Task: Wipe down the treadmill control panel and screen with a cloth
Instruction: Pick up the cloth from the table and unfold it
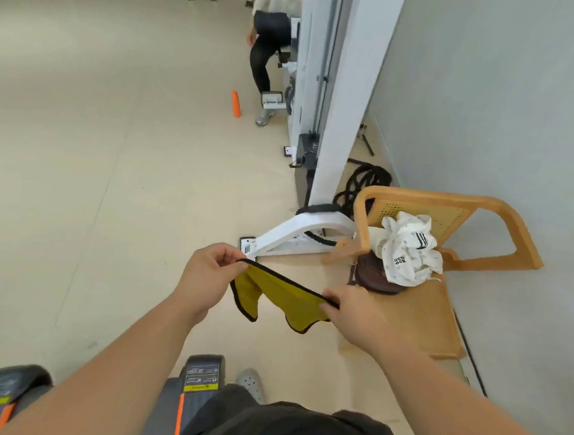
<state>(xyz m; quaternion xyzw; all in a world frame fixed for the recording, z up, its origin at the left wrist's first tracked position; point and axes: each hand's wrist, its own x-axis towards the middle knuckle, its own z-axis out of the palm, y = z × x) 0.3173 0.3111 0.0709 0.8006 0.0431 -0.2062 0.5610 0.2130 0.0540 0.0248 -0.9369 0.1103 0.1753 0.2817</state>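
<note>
Our left hand (205, 276) and right hand (350, 312) pinch the soft, light yellow cloth (276, 295) by its top edge, so it hangs floppy

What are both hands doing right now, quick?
The left hand pinches one end of the yellow cloth along its top edge.
The right hand pinches the other end of that edge.

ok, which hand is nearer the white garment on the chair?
Right. The right hand pinches the yellow cloth just below-left of the white garment; the left hand holds the cloth's other end, farther left over the floor.
</note>
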